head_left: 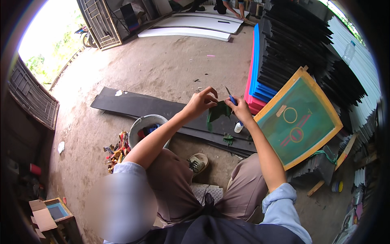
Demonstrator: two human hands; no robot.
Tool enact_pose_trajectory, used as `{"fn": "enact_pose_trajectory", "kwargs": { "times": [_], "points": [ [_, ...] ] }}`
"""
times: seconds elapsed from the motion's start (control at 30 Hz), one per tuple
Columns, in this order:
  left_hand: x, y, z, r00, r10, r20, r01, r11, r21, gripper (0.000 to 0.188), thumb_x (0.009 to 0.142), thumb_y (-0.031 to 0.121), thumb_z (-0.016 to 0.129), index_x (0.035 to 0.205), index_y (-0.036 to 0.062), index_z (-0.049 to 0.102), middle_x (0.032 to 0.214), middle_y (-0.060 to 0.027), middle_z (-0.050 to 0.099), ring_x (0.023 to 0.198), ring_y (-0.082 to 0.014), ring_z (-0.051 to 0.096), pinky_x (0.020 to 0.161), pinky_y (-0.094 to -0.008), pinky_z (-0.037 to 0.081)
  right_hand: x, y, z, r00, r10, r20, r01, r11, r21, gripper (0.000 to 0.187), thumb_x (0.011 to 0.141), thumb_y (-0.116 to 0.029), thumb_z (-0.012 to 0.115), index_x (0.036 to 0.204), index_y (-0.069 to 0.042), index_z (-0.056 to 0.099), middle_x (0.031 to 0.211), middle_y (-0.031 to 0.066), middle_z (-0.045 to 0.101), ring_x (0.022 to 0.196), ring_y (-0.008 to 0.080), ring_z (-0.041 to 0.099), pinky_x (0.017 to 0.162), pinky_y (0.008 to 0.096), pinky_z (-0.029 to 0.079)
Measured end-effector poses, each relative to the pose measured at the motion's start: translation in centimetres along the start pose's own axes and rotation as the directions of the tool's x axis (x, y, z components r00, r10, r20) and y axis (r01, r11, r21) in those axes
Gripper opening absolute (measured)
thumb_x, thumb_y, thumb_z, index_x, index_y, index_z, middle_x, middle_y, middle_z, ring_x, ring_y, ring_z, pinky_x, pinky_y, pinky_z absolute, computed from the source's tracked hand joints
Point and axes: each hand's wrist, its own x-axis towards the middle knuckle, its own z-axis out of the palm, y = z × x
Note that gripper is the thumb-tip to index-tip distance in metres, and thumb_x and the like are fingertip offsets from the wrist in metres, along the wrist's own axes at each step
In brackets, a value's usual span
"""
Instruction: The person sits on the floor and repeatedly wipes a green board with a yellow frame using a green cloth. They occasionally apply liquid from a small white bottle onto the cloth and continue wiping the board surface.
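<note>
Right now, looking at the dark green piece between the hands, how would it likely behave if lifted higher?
The dark green piece is probably floppy, since its lower end hangs down below the left hand. It seems light for its size, looking thin. Its uneven lower edge might flap or fold.

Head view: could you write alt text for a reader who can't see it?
A person's left grip holds a dark green scrap while the right grip holds a blue-handled pointed tool. Below them lie long black sheets, with a grey bucket to the left and a yellow-framed green screen to the right.
</note>
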Motion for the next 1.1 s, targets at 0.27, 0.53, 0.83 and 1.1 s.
{"fn": "enact_pose_trajectory", "kwargs": {
  "times": [0.27, 0.53, 0.83, 1.1],
  "points": [
    [0.1, -2.3, -0.8, 0.998, 0.035, 0.051, -0.037, 0.999, 0.040, 0.016, 0.081, 0.006, 0.062, 0.095, 0.0064, 0.070, 0.087, -0.0094, 0.069, 0.080, -0.0188, 0.067, 0.072, -0.0309, 0.052, -1.1, -1.1, 0.2, 0.973, -0.231, 0.017, 0.227, 0.938, -0.263, 0.021, 0.092, -0.020, 0.048, 0.099, -0.001, 0.052, 0.069, 0.0174, 0.062, 0.068, 0.0351, 0.063, 0.064, 0.0416, 0.050],
    [0.9, -1.8, -0.8, 0.995, 0.024, -0.096, -0.012, 0.992, 0.124, 0.017, 0.078, 0.005, 0.064, 0.093, 0.0070, 0.071, 0.084, -0.0099, 0.070, 0.077, -0.0198, 0.069, 0.067, -0.0293, 0.053, -3.7, -3.7, 0.9, 0.930, -0.331, 0.159, 0.320, 0.521, -0.791, 0.022, 0.092, -0.025, 0.047, 0.093, -0.003, 0.051, 0.060, 0.0201, 0.060, 0.061, 0.0362, 0.064, 0.059, 0.0434, 0.051],
    [1.0, -0.8, -0.2, 0.997, 0.014, -0.075, -0.003, 0.989, 0.147, 0.023, 0.075, 0.002, 0.064, 0.096, 0.0106, 0.071, 0.084, -0.0108, 0.069, 0.072, -0.0227, 0.068, 0.066, -0.0314, 0.052, -3.6, -3.1, 2.0, 0.904, -0.394, 0.166, 0.344, 0.439, -0.830, 0.018, 0.091, -0.021, 0.049, 0.086, -0.004, 0.050, 0.055, 0.0183, 0.059, 0.055, 0.0349, 0.063, 0.056, 0.0423, 0.050],
    [0.4, -0.3, 0.7, 0.995, 0.010, -0.095, 0.009, 0.980, 0.198, 0.024, 0.075, 0.000, 0.059, 0.093, 0.0108, 0.071, 0.084, -0.0107, 0.069, 0.073, -0.0239, 0.067, 0.069, -0.0312, 0.052, -3.6, -2.5, 4.1, 0.964, -0.237, 0.119, 0.229, 0.513, -0.827, 0.016, 0.086, -0.013, 0.046, 0.088, 0.000, 0.054, 0.067, 0.0206, 0.064, 0.067, 0.0346, 0.066, 0.064, 0.0453, 0.051]
  ]
}}
